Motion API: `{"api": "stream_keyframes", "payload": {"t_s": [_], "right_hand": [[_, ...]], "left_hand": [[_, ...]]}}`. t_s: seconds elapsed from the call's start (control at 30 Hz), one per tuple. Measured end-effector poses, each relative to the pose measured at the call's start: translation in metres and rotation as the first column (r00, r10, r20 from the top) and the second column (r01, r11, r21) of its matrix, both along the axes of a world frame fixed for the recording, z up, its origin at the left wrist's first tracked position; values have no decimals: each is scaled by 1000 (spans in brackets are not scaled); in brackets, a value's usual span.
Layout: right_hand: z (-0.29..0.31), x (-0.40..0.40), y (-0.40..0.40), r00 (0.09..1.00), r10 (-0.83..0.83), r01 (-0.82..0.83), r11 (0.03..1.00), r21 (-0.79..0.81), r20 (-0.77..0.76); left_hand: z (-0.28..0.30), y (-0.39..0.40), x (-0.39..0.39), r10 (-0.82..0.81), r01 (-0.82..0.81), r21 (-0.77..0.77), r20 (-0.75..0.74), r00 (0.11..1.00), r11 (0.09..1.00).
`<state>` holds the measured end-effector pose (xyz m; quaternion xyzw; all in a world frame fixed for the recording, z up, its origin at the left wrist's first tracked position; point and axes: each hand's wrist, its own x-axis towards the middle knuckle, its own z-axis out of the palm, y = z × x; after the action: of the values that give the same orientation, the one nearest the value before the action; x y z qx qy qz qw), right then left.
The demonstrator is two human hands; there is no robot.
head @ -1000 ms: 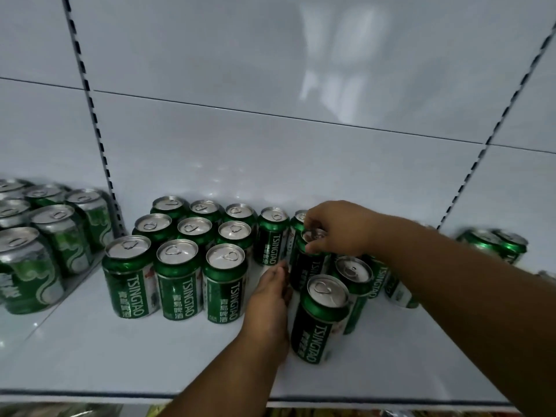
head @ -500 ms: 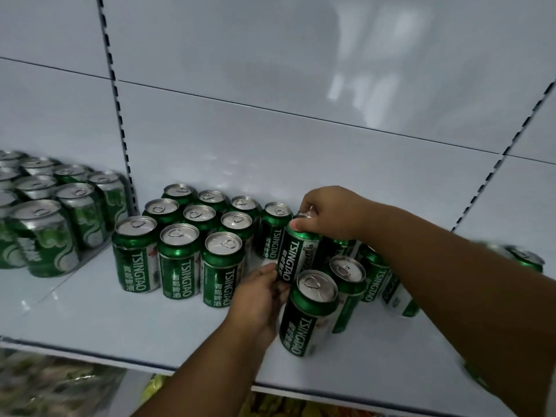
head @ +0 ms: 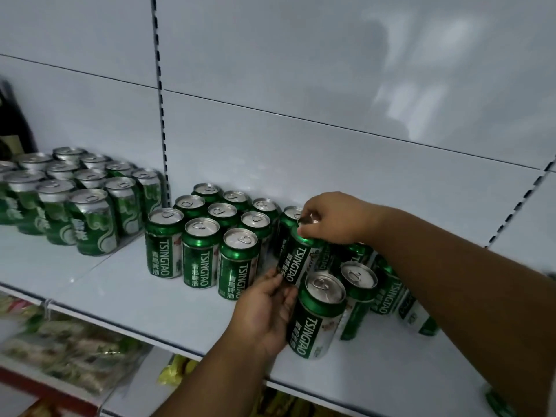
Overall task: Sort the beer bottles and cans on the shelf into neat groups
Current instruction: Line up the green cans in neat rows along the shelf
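A tilted green Tsingtao can (head: pixel 296 260) leans to the right above the white shelf (head: pixel 126 296). My right hand (head: pixel 334 218) grips its top rim from above. My left hand (head: pixel 266 308) touches its lower end with the fingertips. To the left stands a neat block of several upright Tsingtao cans (head: pixel 201 248). A loose cluster of the same cans (head: pixel 358 284) stands under my right forearm, with one upright can (head: pixel 319 314) nearest me, beside my left hand.
Another group of green cans with a different label (head: pixel 87 218) fills the shelf bay on the left. A dark bottle (head: pixel 12 127) stands at the far left. Packaged goods (head: pixel 69 353) lie on the lower shelf. A perforated upright (head: pixel 161 115) divides the back panel.
The can in my right hand has been lifted out of the cluster and tilted. My left hand rose from the shelf to meet its base. The camera view shifted left.
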<state>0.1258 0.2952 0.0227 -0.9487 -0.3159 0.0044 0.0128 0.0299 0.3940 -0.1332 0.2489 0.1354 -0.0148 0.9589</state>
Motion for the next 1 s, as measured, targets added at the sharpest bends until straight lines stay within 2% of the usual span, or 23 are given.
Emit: {"api": "stream_keyframes", "payload": {"t_s": [0.07, 0.17, 0.37, 0.6, 0.87, 0.93, 1.0], "right_hand": [[1, 2, 4, 999, 42, -42, 999, -4, -16], [1, 2, 13, 996, 87, -88, 995, -38, -20], [-11, 8, 26, 994, 113, -112, 990, -84, 5], [-19, 10, 30, 997, 80, -80, 996, -41, 3], [-10, -18, 18, 999, -34, 33, 998, 57, 13], [1, -38, 5, 997, -5, 13, 995, 99, -81], [10, -59, -7, 962, 10, 9, 997, 70, -272]], "left_hand": [[2, 1, -6, -25, 25, -12, -10, 1000, 1000], [1, 4, -12, -78, 79, 50, -21, 997, 996], [-4, 7, -13, -17, 25, 130, -67, 998, 991], [-3, 9, -16, -14, 22, 140, -55, 998, 990], [-7, 14, -20, -81, 76, 265, 6, 997, 961], [-7, 15, -21, -116, 102, 283, 31, 993, 954], [-6, 14, -22, -136, 115, 315, 45, 990, 942]]}}
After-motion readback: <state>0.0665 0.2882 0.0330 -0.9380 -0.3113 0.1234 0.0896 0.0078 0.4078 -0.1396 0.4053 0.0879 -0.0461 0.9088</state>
